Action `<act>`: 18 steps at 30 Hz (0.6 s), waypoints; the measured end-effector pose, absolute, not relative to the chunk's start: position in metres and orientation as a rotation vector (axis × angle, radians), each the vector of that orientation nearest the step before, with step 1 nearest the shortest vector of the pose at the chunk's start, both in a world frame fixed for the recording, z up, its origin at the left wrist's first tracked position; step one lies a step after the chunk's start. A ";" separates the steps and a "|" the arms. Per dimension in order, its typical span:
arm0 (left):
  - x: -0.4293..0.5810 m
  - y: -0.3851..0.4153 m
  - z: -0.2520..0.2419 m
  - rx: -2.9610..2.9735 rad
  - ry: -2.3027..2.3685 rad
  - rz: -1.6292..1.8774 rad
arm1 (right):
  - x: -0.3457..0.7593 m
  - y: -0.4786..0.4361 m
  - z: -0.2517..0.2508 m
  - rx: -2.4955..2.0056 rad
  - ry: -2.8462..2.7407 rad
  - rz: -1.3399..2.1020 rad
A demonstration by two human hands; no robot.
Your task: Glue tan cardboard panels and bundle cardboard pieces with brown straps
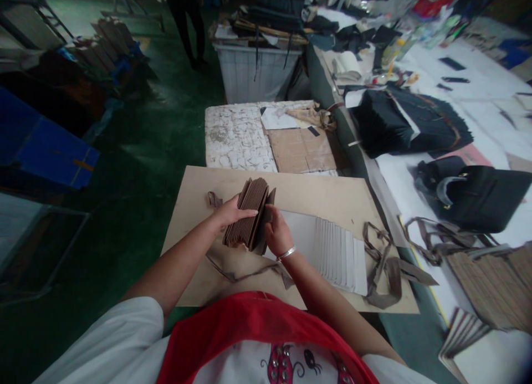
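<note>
A fanned stack of brown leather-like pieces (248, 213) stands on a light wooden board (332, 193) in front of me. My left hand (233, 211) lies over the stack's left side, fingers wrapped on it. My right hand (276, 233), with a bracelet at the wrist, grips the stack's right side. Just right of my hands lies a row of overlapped white pieces (332, 250). Brown straps (384, 267) lie at the board's right end and under my forearms.
A white-topped stand with cardboard (301, 148) sits beyond the board. Black bags (477, 193) and dark cloth (409, 121) lie on the long table at right. A grey crate (255, 71) stands at the back, a person's legs (189, 26) behind it. Green floor lies to the left.
</note>
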State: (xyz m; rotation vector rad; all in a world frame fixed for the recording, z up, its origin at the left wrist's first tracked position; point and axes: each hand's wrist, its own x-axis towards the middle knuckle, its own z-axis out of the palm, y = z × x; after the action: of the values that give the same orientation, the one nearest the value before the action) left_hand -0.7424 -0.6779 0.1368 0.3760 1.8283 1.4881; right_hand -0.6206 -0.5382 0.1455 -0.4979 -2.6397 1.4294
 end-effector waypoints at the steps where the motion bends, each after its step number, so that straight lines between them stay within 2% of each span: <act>1: -0.742 -0.678 0.137 0.369 1.837 1.481 | -0.621 -0.538 0.146 -0.471 -2.678 1.387; 9: -0.736 -0.672 0.132 0.387 1.840 1.493 | -0.625 -0.544 0.150 -0.667 -2.778 1.229; 18: -0.737 -0.674 0.142 0.327 1.793 1.503 | -0.622 -0.544 0.148 -0.574 -2.671 1.376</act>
State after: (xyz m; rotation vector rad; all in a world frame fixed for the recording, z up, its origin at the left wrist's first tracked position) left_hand -0.7369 -0.6743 0.1424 0.3272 1.7933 1.5031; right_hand -0.6217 -0.5440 0.1476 -0.5738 -2.6709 1.3764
